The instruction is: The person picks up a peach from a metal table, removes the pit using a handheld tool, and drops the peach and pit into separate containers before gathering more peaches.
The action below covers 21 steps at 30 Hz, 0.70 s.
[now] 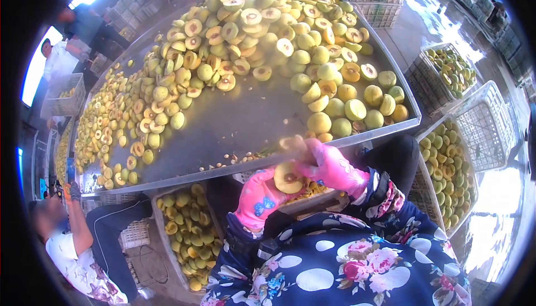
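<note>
In a pink glove with a blue butterfly print, my left hand (258, 199) is closed round a halved yellow peach (288, 177). The peach's cut face points up and shows a brown centre. My right hand (333, 167), gloved in pink too, is closed just to the right of it, close to the peach. A blurred tan shape (292, 143) shows at its fingertips; I cannot make out what it is. Both hands are over my lap, at the near edge of a metal table (245, 122). Yellow scraps (312, 191) lie in a container below them.
Halved peaches (223, 49) are heaped across the table, with small bits along its near rim. Crates of peaches stand at my left (190, 233) and right (446, 172). An empty white crate (484, 124) leans at the right. A co-worker (78, 244) sits at the left.
</note>
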Available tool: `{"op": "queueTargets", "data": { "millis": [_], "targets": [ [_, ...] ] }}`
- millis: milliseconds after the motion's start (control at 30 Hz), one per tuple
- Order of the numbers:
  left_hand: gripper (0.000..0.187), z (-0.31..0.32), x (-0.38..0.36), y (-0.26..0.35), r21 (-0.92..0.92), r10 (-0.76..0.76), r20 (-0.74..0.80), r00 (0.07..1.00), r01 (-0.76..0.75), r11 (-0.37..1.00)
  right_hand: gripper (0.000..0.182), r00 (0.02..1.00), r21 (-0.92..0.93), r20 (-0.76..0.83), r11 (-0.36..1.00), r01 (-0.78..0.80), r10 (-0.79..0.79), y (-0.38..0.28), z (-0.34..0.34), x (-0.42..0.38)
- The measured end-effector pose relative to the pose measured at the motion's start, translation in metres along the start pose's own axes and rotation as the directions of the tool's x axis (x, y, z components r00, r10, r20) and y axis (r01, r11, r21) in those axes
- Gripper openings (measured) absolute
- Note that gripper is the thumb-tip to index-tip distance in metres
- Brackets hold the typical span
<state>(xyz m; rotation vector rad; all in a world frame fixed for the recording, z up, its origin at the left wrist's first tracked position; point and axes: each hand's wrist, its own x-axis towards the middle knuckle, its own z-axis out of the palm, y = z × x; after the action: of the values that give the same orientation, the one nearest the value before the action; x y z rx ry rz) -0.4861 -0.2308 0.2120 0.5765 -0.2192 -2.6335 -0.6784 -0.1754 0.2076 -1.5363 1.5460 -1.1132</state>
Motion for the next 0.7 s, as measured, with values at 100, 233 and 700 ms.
{"op": "queueTargets", "data": {
  "millis": [100, 233, 700],
  "targets": [
    [0.038, -0.001, -0.002, -0.002, -0.072, 0.11, -0.082, 0.991, -0.116, 0.991, 0.032, 0.994, 0.018, -0.104, 0.999, 0.037, -0.034, -0.01, -0.001, -0.019],
    [0.036, -0.006, -0.001, -0.005, 0.044, 0.322, -0.153, 0.934, -0.319, 0.947, 0.025, 0.93, 0.242, 0.289, 0.922, -0.301, 0.228, -0.037, 0.002, -0.052],
    [0.042, 0.017, -0.008, -0.022, 0.188, 0.467, -0.171, 0.868, -0.437, 0.88, 0.019, 0.949, 0.116, 0.221, 0.96, -0.254, 0.225, -0.046, 0.027, -0.06]
  ]
}}
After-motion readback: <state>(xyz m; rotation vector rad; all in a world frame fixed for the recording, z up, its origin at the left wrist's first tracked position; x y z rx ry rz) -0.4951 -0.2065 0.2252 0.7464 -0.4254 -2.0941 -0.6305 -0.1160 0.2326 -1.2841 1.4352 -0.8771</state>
